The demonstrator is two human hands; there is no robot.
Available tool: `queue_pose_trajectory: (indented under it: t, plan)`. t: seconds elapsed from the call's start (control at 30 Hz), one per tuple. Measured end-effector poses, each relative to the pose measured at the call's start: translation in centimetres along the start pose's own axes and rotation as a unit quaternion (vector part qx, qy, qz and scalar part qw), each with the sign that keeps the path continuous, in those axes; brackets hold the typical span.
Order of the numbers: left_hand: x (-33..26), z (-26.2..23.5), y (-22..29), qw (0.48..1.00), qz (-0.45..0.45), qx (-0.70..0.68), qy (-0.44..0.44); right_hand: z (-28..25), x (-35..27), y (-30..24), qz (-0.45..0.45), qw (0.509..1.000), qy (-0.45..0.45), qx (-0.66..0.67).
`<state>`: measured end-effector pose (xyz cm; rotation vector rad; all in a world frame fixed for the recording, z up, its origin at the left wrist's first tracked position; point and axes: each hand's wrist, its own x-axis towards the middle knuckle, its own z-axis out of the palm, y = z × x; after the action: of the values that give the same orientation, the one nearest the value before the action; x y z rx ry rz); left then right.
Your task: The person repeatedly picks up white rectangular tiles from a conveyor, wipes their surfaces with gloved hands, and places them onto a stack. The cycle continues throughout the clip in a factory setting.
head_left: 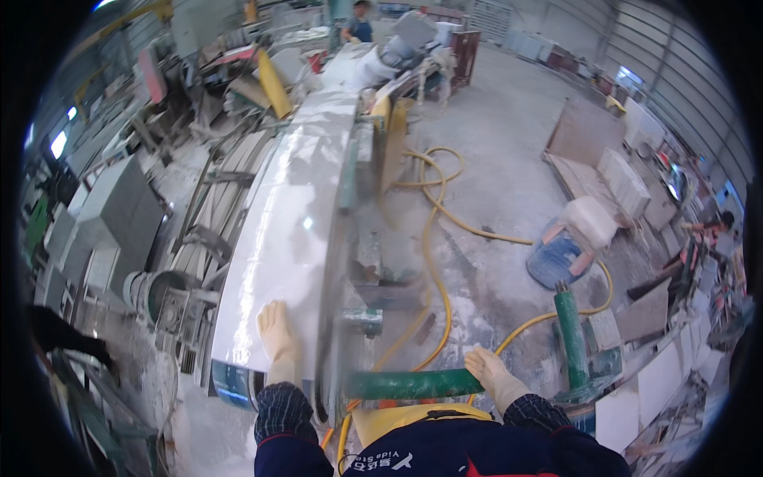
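A pale cream rubber glove covers my left hand (277,332), which lies with its fingers stretched out at the near end of a long, glossy white surface (270,254). That surface runs away from me on a machine bed, with a brighter rectangular white slab (290,215) on it. My right hand (488,370), gloved alike, is open by the right end of a thick green pipe (417,384). Whether it touches the pipe I cannot tell. Nothing shows in either hand.
Yellow hose (433,238) loops over the dusty floor to my right, near a blue barrel (556,258) and a green post (570,334). Stone blocks (119,215) stand at left. Stone panels (636,397) line the right. Far off, a person (360,28) stands beyond the machine.
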<state>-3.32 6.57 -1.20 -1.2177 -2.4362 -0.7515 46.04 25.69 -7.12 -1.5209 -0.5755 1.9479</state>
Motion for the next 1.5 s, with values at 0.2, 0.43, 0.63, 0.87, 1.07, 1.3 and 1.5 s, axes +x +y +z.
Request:
queue_pose_trajectory:
  t: [0.2, 0.43, 0.63, 0.87, 1.07, 1.3, 1.5]
  plan:
    - [-0.7, 2.7, -2.2, 0.992, 0.083, -0.009, 0.098, -1.0, 2.4, 1.9, -0.054, 0.994, -0.045, -0.089]
    - [-1.5, 1.5, -3.5, 0.996, 0.077, -0.035, -0.002, -0.3, 4.3, 3.3, -0.012, 0.999, -0.008, -0.040]
    - [-1.7, 0.0, -3.1, 0.996, 0.079, -0.033, -0.030, 0.3, 3.7, 2.6, 0.000, 1.000, 0.001, -0.026]
    - [-1.3, -2.0, -1.5, 0.996, 0.075, -0.003, -0.047, 0.3, 3.7, 2.9, -0.006, 0.999, -0.012, 0.038]
    - [-1.0, -5.2, 1.7, 0.994, 0.104, 0.005, -0.040, -4.7, 12.8, 7.4, 0.003, 0.878, -0.424, 0.221]
    - [-0.7, -8.2, 4.8, 0.991, 0.127, 0.014, -0.035, -3.4, 13.1, 5.8, -0.054, 0.950, -0.292, 0.096]
    - [-0.8, -10.7, 7.3, 0.990, 0.124, 0.041, -0.052, -1.5, 6.2, 3.4, -0.038, 0.994, -0.089, 0.049]
